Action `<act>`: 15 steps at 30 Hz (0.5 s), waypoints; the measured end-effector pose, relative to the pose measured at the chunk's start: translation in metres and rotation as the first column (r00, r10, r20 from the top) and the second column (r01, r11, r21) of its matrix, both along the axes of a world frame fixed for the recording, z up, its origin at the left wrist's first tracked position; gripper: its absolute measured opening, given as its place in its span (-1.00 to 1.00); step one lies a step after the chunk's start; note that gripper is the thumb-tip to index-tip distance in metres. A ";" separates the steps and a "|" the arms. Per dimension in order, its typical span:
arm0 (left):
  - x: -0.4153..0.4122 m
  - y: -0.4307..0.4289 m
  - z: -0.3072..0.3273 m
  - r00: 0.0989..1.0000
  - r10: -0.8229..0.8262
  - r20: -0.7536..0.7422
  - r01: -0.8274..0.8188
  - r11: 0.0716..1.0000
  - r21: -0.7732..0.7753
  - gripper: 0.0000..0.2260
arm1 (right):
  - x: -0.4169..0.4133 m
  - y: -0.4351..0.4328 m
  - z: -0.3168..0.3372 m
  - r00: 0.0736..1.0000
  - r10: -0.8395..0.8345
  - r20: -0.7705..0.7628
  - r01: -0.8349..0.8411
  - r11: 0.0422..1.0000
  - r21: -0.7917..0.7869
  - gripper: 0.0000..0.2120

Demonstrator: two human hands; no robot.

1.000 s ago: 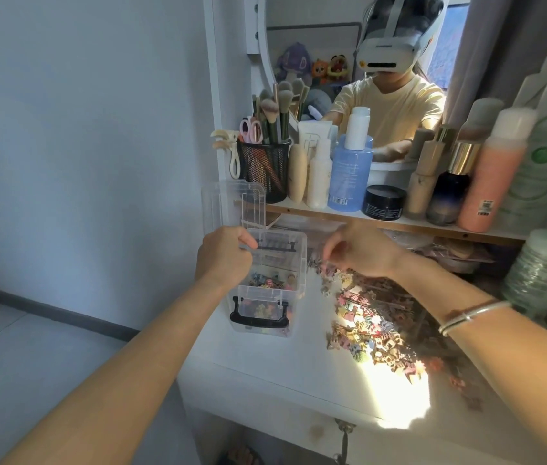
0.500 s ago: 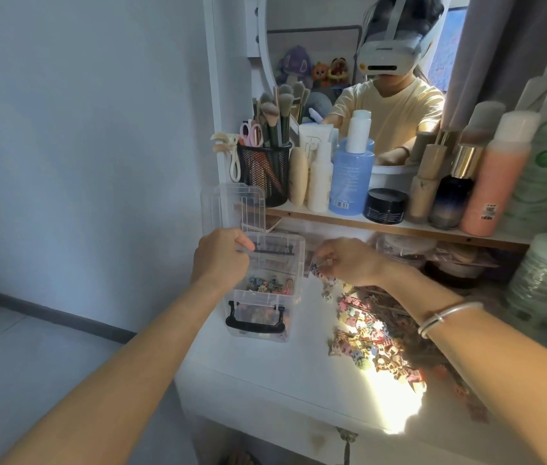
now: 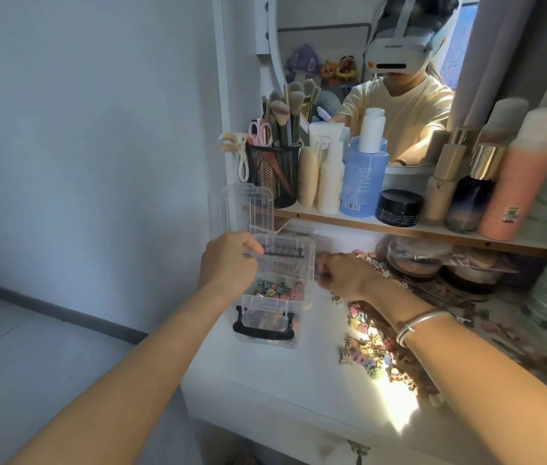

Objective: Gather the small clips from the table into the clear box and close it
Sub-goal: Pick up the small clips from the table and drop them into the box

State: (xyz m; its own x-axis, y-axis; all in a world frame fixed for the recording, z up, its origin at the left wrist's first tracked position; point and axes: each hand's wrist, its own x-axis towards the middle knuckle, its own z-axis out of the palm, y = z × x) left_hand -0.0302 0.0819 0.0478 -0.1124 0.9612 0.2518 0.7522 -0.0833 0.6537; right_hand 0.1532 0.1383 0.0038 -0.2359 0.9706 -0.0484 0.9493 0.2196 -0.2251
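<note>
Currently the clear box (image 3: 273, 297) sits at the left near part of the white table (image 3: 299, 374), its lid (image 3: 241, 209) standing upright at the far side and a black handle (image 3: 263, 327) on its near wall. Small colourful clips lie inside it. Left hand (image 3: 228, 263) is curled over the box's left rim, fingers closed on the edge, thumb pointing right. Right hand (image 3: 342, 273) is just beside the box's right wall, fingers bunched tight; cannot tell whether they hold a clip. Silver bangle (image 3: 419, 325) on the right wrist. Loose pile of clips (image 3: 369, 344) is spread on the table right of the box, partly sunlit. Far shelf (image 3: 399, 228) carries a mesh brush cup (image 3: 273, 176), blue bottle (image 3: 362, 176), black jar (image 3: 399, 208).
</note>
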 end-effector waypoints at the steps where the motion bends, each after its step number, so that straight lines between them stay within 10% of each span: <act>1: 0.000 0.000 0.000 1.000 0.003 0.001 -0.003 1.000 0.000 -0.68 | 0.001 -0.001 0.001 1.000 0.009 -0.002 -0.009 1.000 -0.010 -0.89; 9: 0.002 -0.002 0.001 1.000 0.002 -0.003 -0.002 1.000 -0.011 -0.70 | 0.007 -0.026 0.028 0.992 0.074 -0.099 -0.077 0.997 -0.020 -0.84; 15: 0.010 -0.004 0.001 1.000 -0.024 -0.003 0.024 1.000 -0.004 -0.69 | -0.005 -0.044 0.077 0.738 0.132 -0.661 -0.149 0.988 0.031 -0.86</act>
